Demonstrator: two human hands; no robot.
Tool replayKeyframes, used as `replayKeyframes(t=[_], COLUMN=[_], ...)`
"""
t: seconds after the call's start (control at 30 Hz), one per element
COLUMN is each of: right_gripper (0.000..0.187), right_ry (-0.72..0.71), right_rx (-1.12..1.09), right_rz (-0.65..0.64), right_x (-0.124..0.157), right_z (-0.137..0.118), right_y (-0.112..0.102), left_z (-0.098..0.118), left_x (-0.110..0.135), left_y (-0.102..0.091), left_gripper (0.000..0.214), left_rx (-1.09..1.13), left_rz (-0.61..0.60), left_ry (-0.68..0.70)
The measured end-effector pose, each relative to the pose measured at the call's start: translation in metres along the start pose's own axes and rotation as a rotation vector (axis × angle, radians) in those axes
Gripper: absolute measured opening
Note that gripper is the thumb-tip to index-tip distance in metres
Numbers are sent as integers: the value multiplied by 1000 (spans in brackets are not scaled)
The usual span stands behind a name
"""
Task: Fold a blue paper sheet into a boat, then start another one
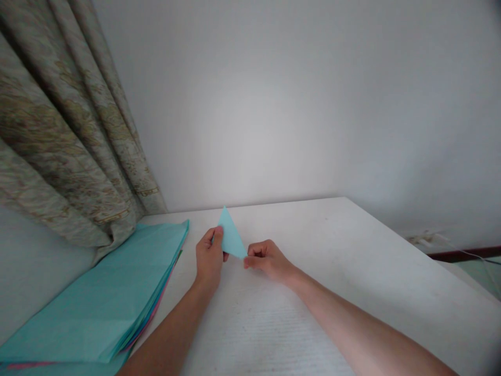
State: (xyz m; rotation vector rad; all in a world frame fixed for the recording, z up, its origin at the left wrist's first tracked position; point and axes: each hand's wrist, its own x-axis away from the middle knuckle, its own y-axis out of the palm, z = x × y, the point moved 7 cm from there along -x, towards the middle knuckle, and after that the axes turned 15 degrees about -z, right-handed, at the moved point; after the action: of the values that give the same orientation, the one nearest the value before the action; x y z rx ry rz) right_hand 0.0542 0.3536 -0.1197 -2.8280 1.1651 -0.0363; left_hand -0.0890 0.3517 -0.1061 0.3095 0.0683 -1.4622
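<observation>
Turquoise folded paper (232, 237) is held over the worktop (301, 230): the left hand (210, 256) has its grip on the left edge, the right hand (268, 260) pinches the lower right corner. Probably light, crisp and easily creased; edges and corners suit fingertips best.

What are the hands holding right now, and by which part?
A light-blue paper triangle: the left hand grips it along its left edge, and the right hand pinches its lower right corner.
</observation>
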Motion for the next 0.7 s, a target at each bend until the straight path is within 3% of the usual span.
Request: replayKeyframes(t=[0.1, 0.17, 0.3, 0.47, 0.7], right_gripper=[22, 21, 28, 27, 30], right_ry=[-39, -57, -79, -43, -95], right_rx=[-41, -63, -90, -85, -77], right_rz=[61, 108, 49, 13, -32], right_x=[1, 2, 1, 0, 2], right_z=[-3, -5, -5, -3, -13], right_y=[-5, -7, -2, 1, 4], left_z=[-5, -13, -25, -15, -16], left_x=[-1, 0, 6, 8, 9], left_y=[6, 17, 34, 32, 41], left_gripper=[30, 34, 47, 60, 55], left_rx=[205, 253, -26, -252, -139], left_rz=[-50, -161, -383, -385, -543], left_ry=[-51, -139, -265, -193, -144])
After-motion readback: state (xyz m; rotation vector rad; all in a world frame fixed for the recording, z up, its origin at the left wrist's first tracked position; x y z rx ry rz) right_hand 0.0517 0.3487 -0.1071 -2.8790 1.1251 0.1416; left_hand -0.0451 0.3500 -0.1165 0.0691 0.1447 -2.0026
